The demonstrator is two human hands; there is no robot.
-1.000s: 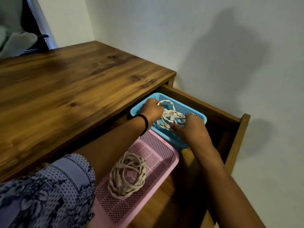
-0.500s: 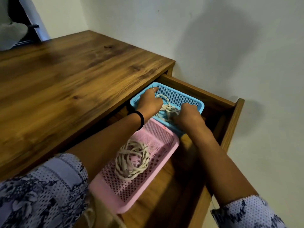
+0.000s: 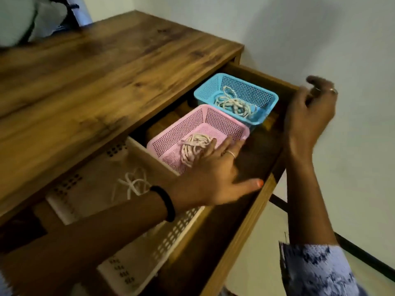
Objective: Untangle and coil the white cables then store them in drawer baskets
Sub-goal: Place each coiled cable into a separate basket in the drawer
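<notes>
Nearest, a white perforated plastic basket (image 3: 70,186) holds a loose white cable (image 3: 133,183), partly hidden by the forearm. The left hand (image 3: 210,176) spreads flat, fingers straight, over the coiled white cable (image 3: 195,149) in the pink mesh plastic basket (image 3: 213,120). Beyond, a slack white cable bundle (image 3: 235,104) lies in the blue mesh basket (image 3: 256,90). The right hand (image 3: 307,116) hovers relaxed, empty. Light, floppy cord, likely to spring open; best pinched across all loops.

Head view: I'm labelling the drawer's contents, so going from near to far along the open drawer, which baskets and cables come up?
white basket holding a loose white cable → pink basket holding a coiled cable → blue basket holding a looser cable
</notes>
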